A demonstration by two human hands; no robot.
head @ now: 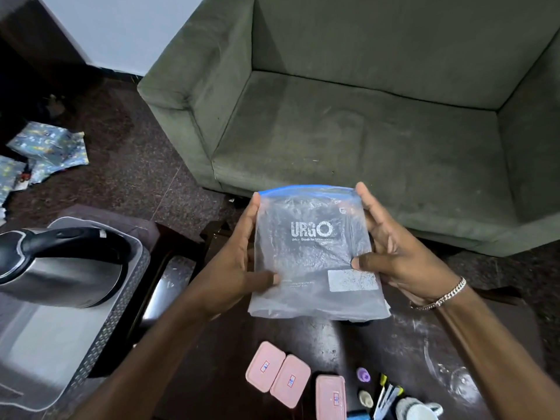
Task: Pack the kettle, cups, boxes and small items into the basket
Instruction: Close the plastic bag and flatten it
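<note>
The dark worktop (pixel 403 338) carries three pink boxes (pixel 291 381), a purple cap (pixel 363 374) and a white cup (pixel 416 410).

A clear, crinkled plastic bag (pixel 315 256) with a blue zip strip and faded white print was seen. The kettle (pixel 57 268) was of brushed, shiny metal with a glossy black plastic handle. The basket (pixel 121 313) showed a textured, woven-patterned plastic wall. The boxes (pixel 277 371) were of matt pink plastic. The sofa (pixel 363 116) was covered in worn green cloth. The table (pixel 378 338) looked dark, glossy and scuffed.
</note>
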